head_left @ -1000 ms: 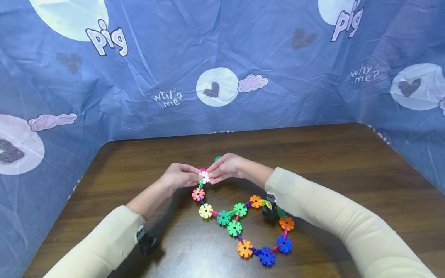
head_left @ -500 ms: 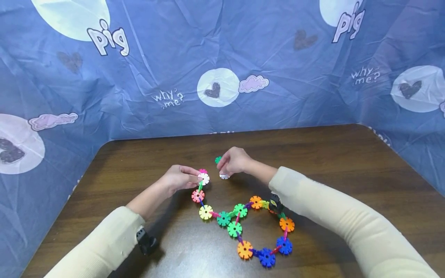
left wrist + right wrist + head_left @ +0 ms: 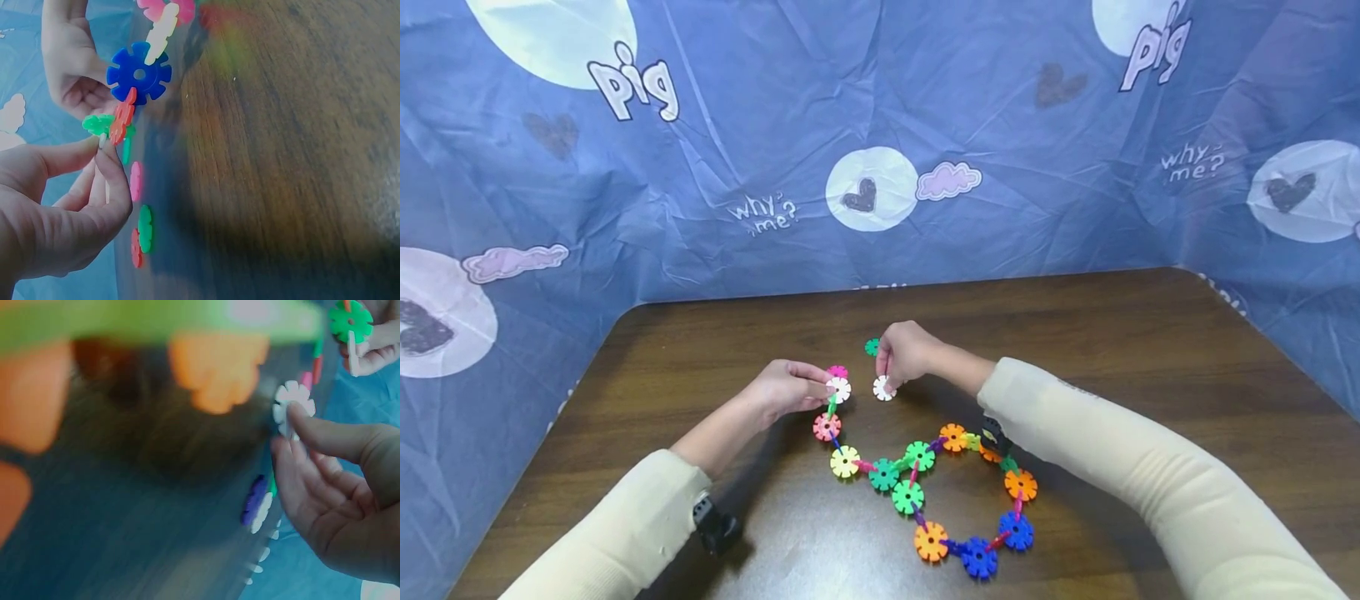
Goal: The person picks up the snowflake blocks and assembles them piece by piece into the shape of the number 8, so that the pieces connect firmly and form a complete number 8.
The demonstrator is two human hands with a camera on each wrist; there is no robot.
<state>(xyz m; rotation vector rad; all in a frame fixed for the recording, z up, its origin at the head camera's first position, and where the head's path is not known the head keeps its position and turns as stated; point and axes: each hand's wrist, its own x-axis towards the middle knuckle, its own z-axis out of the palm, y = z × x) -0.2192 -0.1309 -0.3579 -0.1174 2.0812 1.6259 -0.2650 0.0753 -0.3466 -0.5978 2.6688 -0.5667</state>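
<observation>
My left hand [image 3: 786, 387] pinches a white snowflake disc [image 3: 839, 390] at the upper left end of a chain of notched plastic discs. In the left wrist view the gripped white disc shows edge-on between thumb and finger, with a green disc [image 3: 97, 124] and a red disc [image 3: 122, 119] joined near it. To the right, my right hand [image 3: 910, 354] pinches a separate white snowflake disc [image 3: 883, 388], its thumb across the face in the right wrist view. The chain runs down through a yellow disc [image 3: 845, 462] into a ring with blue discs [image 3: 980, 557].
A pink disc [image 3: 838, 372] lies behind the left fingers, and a green disc [image 3: 872, 346] beyond the right hand. The right wrist view shows a purple disc [image 3: 253, 500] and another white disc [image 3: 262, 513] on the brown table [image 3: 1075, 333]. A blue printed cloth [image 3: 1000, 100] hangs behind.
The right hand has moved right, away from the left hand, and now holds a second white disc. The left hand stays nearly in place, still holding the chain's white disc.
</observation>
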